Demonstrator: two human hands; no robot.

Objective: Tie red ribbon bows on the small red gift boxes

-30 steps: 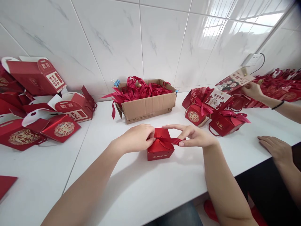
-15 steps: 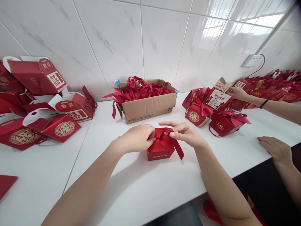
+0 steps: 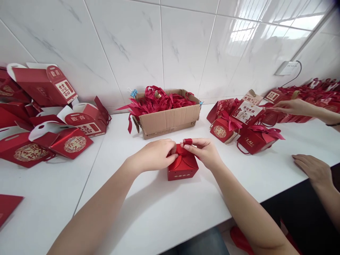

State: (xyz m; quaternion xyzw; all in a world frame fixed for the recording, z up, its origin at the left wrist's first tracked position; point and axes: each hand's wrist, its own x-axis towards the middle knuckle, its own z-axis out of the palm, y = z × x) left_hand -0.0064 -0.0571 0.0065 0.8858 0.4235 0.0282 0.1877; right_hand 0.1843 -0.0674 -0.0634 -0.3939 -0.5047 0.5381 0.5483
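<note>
A small red gift box (image 3: 182, 174) with gold lettering on its front stands on the white table before me. My left hand (image 3: 156, 154) is closed at the left of the box's top, its thumb and fingers pinching the ribbon at the folded flaps. At the upper right of the box, my right hand (image 3: 205, 152) pinches the red ribbon (image 3: 187, 141) between thumb and fingers, with a loop of it over the fingertips. The fingers partly cover the top of the box, so the knot is hard to make out.
Behind the box stands a cardboard box (image 3: 170, 122) full of red ribbons. Red gift boxes (image 3: 71, 144) are piled at left; several ribboned ones (image 3: 256, 140) stand at right. A co-worker's hands (image 3: 315, 170) are at the far right. A tiled wall (image 3: 132, 46) closes the back.
My right hand has drawn the ribbon's loose end up and left, looping it over the fingers; that end hung at the box's right before. The co-worker's upper hand has moved right, off the boxes.
</note>
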